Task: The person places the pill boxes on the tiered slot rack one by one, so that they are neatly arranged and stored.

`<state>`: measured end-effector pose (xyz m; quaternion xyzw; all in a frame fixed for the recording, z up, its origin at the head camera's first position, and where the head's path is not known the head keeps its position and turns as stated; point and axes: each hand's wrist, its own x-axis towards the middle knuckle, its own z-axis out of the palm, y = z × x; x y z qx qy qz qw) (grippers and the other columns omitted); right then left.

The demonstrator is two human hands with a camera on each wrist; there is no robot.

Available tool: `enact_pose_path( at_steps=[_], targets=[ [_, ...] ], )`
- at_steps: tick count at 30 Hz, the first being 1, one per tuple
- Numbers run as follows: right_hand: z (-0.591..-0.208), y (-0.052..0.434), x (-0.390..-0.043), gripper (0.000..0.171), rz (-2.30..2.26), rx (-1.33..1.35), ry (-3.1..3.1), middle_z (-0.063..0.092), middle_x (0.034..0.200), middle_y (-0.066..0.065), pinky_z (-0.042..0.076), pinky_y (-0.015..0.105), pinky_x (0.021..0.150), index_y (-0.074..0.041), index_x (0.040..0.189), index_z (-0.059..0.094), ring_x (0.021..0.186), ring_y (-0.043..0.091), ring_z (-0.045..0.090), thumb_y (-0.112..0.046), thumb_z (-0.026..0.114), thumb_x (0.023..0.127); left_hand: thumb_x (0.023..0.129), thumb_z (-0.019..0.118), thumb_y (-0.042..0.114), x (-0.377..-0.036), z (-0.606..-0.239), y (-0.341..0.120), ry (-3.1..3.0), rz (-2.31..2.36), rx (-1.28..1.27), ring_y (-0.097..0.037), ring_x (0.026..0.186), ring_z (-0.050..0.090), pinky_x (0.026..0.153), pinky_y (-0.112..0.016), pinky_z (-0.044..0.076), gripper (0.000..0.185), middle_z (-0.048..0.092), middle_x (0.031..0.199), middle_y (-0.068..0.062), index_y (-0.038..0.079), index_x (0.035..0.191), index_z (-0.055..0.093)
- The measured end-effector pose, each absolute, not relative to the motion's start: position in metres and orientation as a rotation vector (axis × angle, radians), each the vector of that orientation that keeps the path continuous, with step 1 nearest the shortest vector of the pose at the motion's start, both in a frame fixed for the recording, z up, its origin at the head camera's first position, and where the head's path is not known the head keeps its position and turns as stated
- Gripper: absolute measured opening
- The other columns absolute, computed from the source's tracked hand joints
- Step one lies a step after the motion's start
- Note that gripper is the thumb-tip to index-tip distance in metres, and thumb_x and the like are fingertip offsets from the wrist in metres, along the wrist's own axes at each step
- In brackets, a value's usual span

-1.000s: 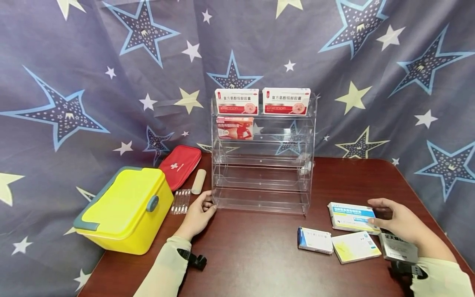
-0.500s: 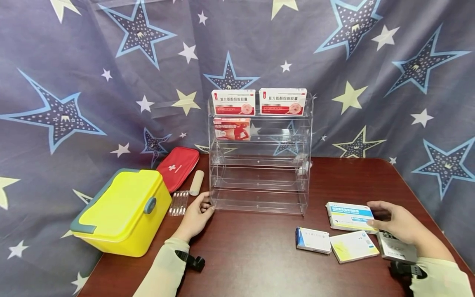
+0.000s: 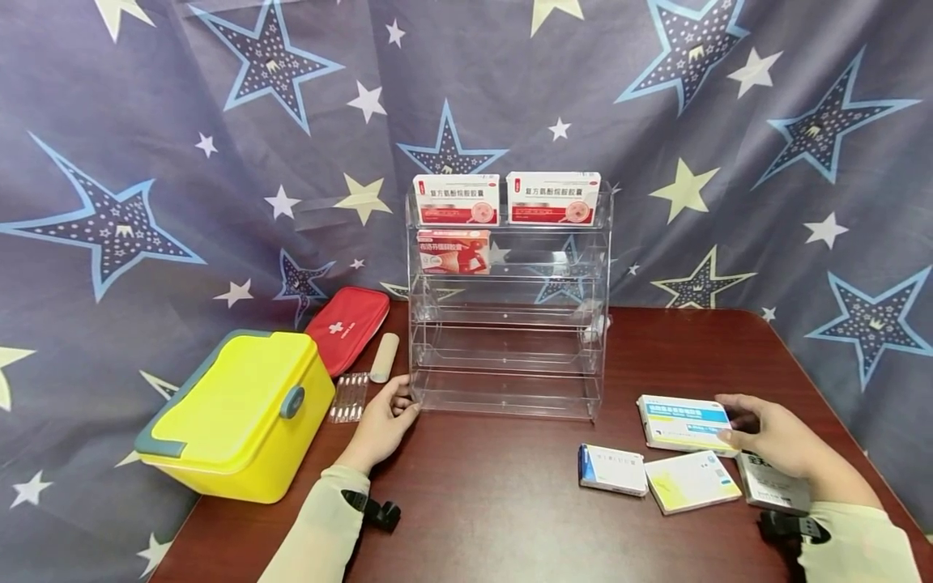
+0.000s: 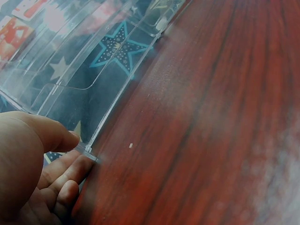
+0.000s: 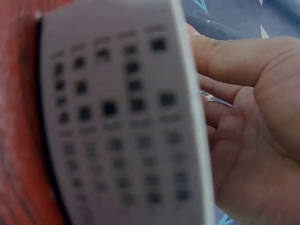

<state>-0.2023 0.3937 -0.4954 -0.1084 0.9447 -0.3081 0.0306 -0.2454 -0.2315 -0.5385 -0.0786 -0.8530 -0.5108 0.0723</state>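
Observation:
A clear acrylic tiered rack (image 3: 506,397) stands on the table, its lower left corner pinched between the thumb and curled fingers of my left hand (image 3: 382,425); the left wrist view shows this grip on the rack's corner (image 4: 86,149). My right hand (image 3: 776,437) pinches the right end of a blue, white and yellow medicine box (image 3: 685,423), thumb in front and fingers behind. Below that hand lies a silver-grey box (image 3: 774,483). A blurred box face with dark print (image 5: 117,117) fills much of the right wrist view, hiding the held box there.
White-and-red medicine boxes (image 3: 457,200) and a red box (image 3: 453,252) sit on the rack's upper tiers. A blue-and-white box (image 3: 612,470) and a yellow-and-white box (image 3: 692,483) lie at right. Leftward are a yellow bin (image 3: 240,413), red first-aid pouch (image 3: 348,328), beige roll (image 3: 384,358) and swab pack (image 3: 350,397).
The head view has shifted slightly, so everything appears a little further left. Both hands keep their places at the rack and the medicine box.

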Motion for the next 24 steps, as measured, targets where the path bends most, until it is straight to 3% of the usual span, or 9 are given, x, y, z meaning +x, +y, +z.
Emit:
enact_pose_path(
  at_steps=[9,24],
  targets=[
    [-0.5005,0.3954,-0.2018,0.056,-1.035,-0.348,2.913,0.069,0.113,0.016,0.053,0.027,0.074,0.007,0.135,0.055,0.094,0.019,0.064,-0.009,0.083,0.089,0.095,0.074,0.002,-0.2443,-0.5384,-0.2306,-2.570,-1.538,-0.223,-0.021,0.097,0.064,0.084,-0.028,0.052,0.048,0.067,0.112,-0.012,0.006,0.140,0.060],
    [-0.4986,0.3980,-0.2012,0.061,-1.105,-0.256,2.922,0.065,0.115,0.020,0.052,0.025,0.071,0.003,0.137,0.049,0.092,0.011,0.062,-0.009,0.084,0.089,0.095,0.074,0.001,-0.2441,-0.5360,-0.2305,-2.575,-1.531,-0.226,-0.021,0.097,0.064,0.084,-0.028,0.052,0.048,0.067,0.112,-0.013,0.004,0.141,0.059]
  ],
)
